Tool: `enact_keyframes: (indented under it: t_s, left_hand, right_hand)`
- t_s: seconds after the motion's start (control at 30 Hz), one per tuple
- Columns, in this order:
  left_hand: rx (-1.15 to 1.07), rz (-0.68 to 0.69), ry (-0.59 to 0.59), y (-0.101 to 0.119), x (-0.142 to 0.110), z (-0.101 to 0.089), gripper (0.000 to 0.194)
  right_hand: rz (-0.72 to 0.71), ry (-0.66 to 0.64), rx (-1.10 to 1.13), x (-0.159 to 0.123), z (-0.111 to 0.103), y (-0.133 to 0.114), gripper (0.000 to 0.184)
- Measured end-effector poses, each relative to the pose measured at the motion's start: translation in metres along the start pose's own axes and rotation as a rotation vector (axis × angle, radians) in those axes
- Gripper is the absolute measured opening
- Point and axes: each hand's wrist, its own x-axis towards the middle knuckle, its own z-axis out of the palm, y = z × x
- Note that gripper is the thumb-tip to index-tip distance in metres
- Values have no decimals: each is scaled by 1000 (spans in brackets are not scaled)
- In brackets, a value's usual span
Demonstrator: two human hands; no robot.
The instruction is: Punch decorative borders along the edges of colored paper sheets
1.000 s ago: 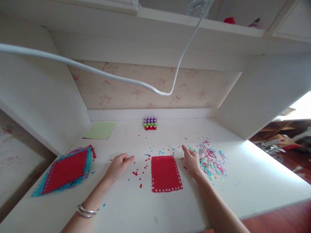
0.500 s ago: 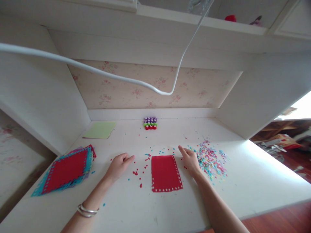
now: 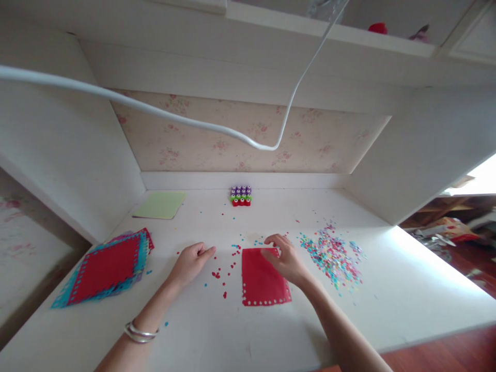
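A red sheet of paper (image 3: 260, 276) lies flat in front of me, with small shapes punched along its bottom and right edges and partway up the left. Over its upper right part is my right hand (image 3: 285, 261), fingers curved and thumb spread apart, nothing held. To the left of the sheet my left hand (image 3: 190, 264) rests on the table in a loose fist, thumb pointing right, with nothing seen in it. Between that hand and the sheet are scattered red paper cutouts (image 3: 216, 275).
A heap of colourful confetti (image 3: 335, 256) spreads at the right. Punched red and blue sheets (image 3: 106, 271) are stacked at the left, with pale green paper (image 3: 159, 205) behind. Small purple, green and red punches (image 3: 241, 196) stand near the back wall. A white cable (image 3: 217, 129) hangs in front.
My right hand has moved left from beside the red sheet to over its upper right part, and its fingers have spread. My left hand stays in place.
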Motion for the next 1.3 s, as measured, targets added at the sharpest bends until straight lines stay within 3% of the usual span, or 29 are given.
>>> enact_keyframes:
  t_s: [0.07,0.17,0.3,0.4,0.53,0.67,0.77,0.87,0.93,1.03,1.17,1.23,1.3]
  left_hand:
    - [-2,5,-8,-1,0,0,50]
    - [-8,15,-18,-4,1,0,50]
    - [-29,30,-26,-6,1,1,47]
    - [-55,38,-29,-6,0,0,45]
    - [-112,34,-27,-4,-1,-1,46]
    - [-223,11,14,-2,-2,-3,44]
    - [-358,-29,17,3,-6,-4,39]
    - [-508,-62,-57,14,-13,-2,36]
    - [-583,-67,-136,22,-20,2,41]
    - [-723,-73,-210,31,-25,8,45]
    - [-849,-137,-15,25,-18,10,45]
    - [-830,-174,68,17,-12,7,44]
    - [-789,-205,119,10,-7,0,41]
  right_hand:
    - [-46,-166,-58,6,1,-10,29]
    - [31,-368,-118,16,4,-16,50]
    - [135,-461,-118,29,8,-13,66]
    - [165,-446,-63,35,6,-13,61]
    - [249,-421,91,38,-1,-18,14]
    - [345,-375,331,40,-5,-27,21]
    - [458,-93,759,45,2,-35,31]
    - [544,226,1140,51,23,-48,35]
    - [540,297,1256,51,44,-61,35]
    - [515,242,1396,47,75,-84,38]
    - [439,11,1362,40,103,-104,39]
    - [375,-101,1288,44,105,-102,40]
    - [352,-128,1083,55,99,-89,39]
